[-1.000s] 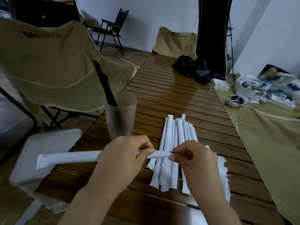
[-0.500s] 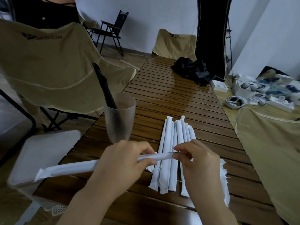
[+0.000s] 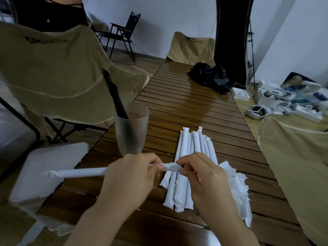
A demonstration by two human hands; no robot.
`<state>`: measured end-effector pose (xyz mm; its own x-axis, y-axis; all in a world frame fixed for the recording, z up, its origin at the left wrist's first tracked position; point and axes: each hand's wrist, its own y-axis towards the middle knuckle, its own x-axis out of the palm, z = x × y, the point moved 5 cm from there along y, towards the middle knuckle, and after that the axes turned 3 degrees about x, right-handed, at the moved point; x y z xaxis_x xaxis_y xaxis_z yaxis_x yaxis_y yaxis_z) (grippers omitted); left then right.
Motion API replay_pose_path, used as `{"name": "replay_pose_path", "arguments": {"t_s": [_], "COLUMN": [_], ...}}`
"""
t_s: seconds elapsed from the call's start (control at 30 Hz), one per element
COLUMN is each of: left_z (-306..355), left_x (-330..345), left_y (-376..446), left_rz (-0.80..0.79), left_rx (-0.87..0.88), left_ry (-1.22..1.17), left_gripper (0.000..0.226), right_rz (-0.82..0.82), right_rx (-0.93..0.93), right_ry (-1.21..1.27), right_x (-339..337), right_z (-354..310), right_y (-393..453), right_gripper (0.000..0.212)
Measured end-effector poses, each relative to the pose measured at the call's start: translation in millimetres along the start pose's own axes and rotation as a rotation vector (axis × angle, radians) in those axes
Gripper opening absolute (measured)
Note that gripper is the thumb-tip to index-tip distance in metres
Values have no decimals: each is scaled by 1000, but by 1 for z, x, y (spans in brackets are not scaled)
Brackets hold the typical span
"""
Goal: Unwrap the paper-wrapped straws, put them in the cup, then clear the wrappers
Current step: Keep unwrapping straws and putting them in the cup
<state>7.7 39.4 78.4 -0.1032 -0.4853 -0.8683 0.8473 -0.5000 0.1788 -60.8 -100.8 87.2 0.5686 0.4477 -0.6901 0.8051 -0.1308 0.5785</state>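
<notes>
Held crosswise above the near part of the slatted wooden table (image 3: 186, 107): one wrapped straw (image 3: 85, 172), its long end sticking out past the table's left edge over a grey lidded bin (image 3: 53, 166). Left hand (image 3: 131, 176) curled round the wrapped straw near its right end, thumb and forefinger pressed on the paper. Right hand (image 3: 200, 176) pinching the crumpled paper tip, fingertips (image 3: 182, 161) touching it. Both grips closed on the same straw, close together. Below the hands, lying lengthwise near the table's near edge: a bundle of wrapped straws (image 3: 188, 167). Just right of the bundle, torn white wrappers (image 3: 237, 190) in a heap. By the left edge, beside the bundle, a frosted cup (image 3: 131, 130) with black straws (image 3: 115, 98) leaning out toward the left. At the far end, a black bag (image 3: 211, 77).
</notes>
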Motion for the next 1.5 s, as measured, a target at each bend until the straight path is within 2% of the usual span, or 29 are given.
{"name": "replay_pose_path", "arguments": {"t_s": [0.13,0.23,0.57,0.73,0.87,1.03,1.1,1.2,1.27,1.33,1.43,1.5], "left_z": [-10,-13,-18,-11,-6,-23,-21,-14,-10,-8,-4,1], "left_x": [-4,-5,2,5,3,-9,-3,7,9,8,8,9], "left_y": [2,2,3,4,4,1,-1,-4,-4,-3,-1,0], "left_rz": [22,8,-63,-68,-87,-69,-122,-183,-183,-164,-168,-179], "left_rx": [-48,-43,-15,33,57,9,14,52,74,102,131,146], "left_ry": [-6,-17,-227,-286,-268,-214,-193,-137,-110,-72,-74,-91], "left_gripper": [22,19,19,19,20,13,10,10,12,14,18,21], "right_rz": [-55,-82,-6,-29,-34,23,-34,-142,-68,-8,-125,-206], "right_rx": [-63,-11,41,57,66,308,420,518,487,387,185,51], "right_ry": [38,49,109,53,-87,-243,-297,-305,-261,-181,-86,-126], "right_x": [5,8,-1,-5,-13,-39,-36,-24,-26,-27,-15,0], "right_z": [-12,-5,14,26,41,76,88,93,82,61,23,8], "right_y": [-2,-1,1,2,0,-8,-14,-21,-16,-9,-1,0], "right_gripper": [26,31,25,33,34,24,20,26,12,15,23,14]}}
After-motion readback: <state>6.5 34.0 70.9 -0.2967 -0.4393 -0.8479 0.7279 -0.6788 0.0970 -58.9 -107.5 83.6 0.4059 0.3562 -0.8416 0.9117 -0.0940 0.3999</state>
